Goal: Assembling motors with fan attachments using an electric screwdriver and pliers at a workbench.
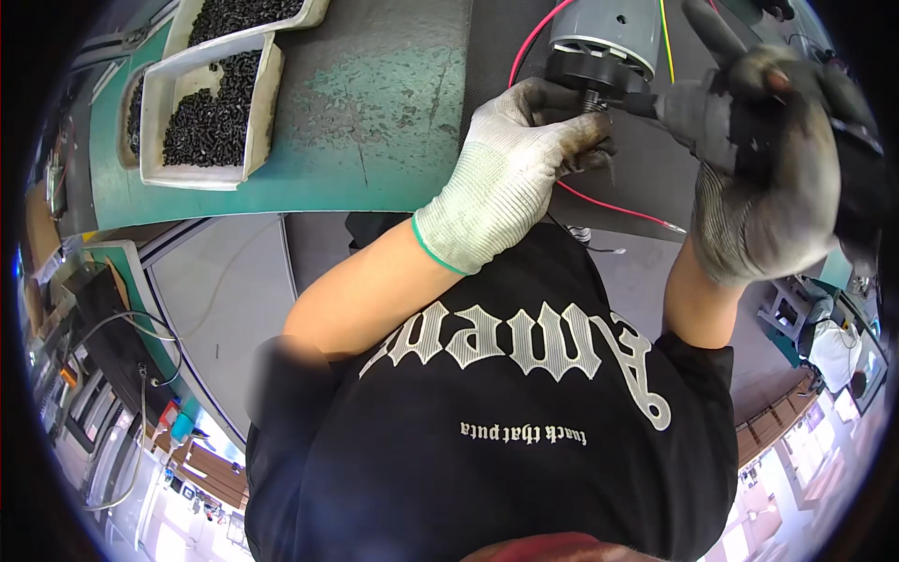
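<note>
Head view has your gloved left hand (501,173) closed, thumb and fingers, on the ribbed shaft (591,99) below the grey motor (607,30), at the top over the dark mat (646,169). Your right hand (773,211) grips a blurred power tool (698,117), its nose just beside the shaft. Leftward, a white tray (259,122) holds small black parts (206,122).

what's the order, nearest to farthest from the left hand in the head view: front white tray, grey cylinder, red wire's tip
1. Grey cylinder: just beyond the left hand
2. Red wire's tip: right, lower down
3. Front white tray: far over left
</note>
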{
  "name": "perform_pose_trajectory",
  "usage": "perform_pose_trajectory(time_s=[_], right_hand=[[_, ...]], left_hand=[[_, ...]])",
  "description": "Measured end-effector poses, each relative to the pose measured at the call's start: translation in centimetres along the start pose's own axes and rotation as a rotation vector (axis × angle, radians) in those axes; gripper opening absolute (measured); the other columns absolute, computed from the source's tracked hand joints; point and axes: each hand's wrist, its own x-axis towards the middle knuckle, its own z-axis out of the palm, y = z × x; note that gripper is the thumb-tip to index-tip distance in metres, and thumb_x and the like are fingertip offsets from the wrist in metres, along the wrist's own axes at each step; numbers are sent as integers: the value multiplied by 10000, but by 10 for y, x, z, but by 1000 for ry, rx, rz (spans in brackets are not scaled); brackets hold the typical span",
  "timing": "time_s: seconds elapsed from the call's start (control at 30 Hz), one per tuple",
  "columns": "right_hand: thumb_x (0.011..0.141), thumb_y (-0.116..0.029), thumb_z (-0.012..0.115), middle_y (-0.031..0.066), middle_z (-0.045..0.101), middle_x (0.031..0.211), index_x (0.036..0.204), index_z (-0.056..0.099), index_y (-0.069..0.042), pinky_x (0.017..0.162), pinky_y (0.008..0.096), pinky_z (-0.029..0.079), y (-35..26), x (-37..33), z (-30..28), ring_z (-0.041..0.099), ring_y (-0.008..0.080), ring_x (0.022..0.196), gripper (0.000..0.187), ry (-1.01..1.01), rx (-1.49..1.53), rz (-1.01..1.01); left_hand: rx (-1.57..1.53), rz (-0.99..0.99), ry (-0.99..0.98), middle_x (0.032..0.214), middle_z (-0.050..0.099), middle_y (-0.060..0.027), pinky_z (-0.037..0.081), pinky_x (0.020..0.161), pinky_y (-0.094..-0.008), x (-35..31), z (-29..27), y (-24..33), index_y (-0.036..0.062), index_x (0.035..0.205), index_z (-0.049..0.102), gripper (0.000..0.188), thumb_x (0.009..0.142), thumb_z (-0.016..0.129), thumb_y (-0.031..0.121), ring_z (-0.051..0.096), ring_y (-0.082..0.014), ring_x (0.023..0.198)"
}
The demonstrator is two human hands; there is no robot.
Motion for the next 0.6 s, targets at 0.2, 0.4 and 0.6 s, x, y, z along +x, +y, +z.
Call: perform_pose_trajectory(time_s=[0.2, 0.4, 0.6], right_hand=[[904, -165, 549, 170, 607, 1000, 1120, 588, 73, 822, 363, 512, -5, 1, 12, 606, 248, 941, 324, 105, -190, -151], [942, -187, 532, 188, 617, 1103, 1147, 566, 76, 870, 443, 500, -48, 27, -26, 599, 329, 1016, 335, -206, 30, -247], [951, -148, 494, 248, 579, 1213, 1188, 545, 142, 991, 491, 478, -14, 35, -109, 583, 377, 1111, 378, 32, -195, -255]], left_hand=[[66, 32, 32, 875, 649, -116, 536, 663, -267, -9, 1, 5, -75, 1027, 550, 231, 873, 646, 68, 648, -159, 710], [-556, -221, -91, 782, 570, -76, 476, 581, -312, -2, 11, -21, 17, 966, 569, 91, 938, 515, 84, 559, -167, 658], [-747, -298, -90, 779, 547, -58, 435, 536, -299, 3, 11, -29, 51, 944, 550, 126, 979, 461, 133, 506, -128, 596]])
